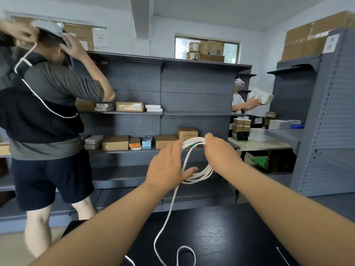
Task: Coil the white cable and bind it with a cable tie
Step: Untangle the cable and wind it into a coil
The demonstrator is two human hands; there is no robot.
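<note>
**Coiling in mid-air above the dark tabletop**

Holding the white cable (pixel 197 160) up at arm's length, the person has both bare hands raised in front of the grey shelving (pixel 196 87). In the head view, the right hand (pixel 219 152) is closed over the top of the coil, its grip pinching several stacked loops together where they arch over near the fingers. The left hand (pixel 167 166) is spread wide, fingers extended and apart, palm toward the coil; its thumb lies across the lower loops, so the grip there is loose rather than clenched, touching the cable without closing on it.

The coil hangs between the two hands as a rough oval of several turns. From its lower edge a single free strand drops down to the black tabletop (pixel 221 237), where it bends and forms one small loop near the bottom edge of the picture. A thin white cable tie (pixel 282 255) lies flat on the tabletop to the right of that loop, apart from the cable and under the right forearm.

Behind, the shelving carries cardboard boxes (pixel 115 143) and small packages. A bystander (pixel 48 112) in a grey shirt and dark shorts stands at left with both arms raised to the head, and a second person (pixel 240 100) farther back holds a white package.
</note>
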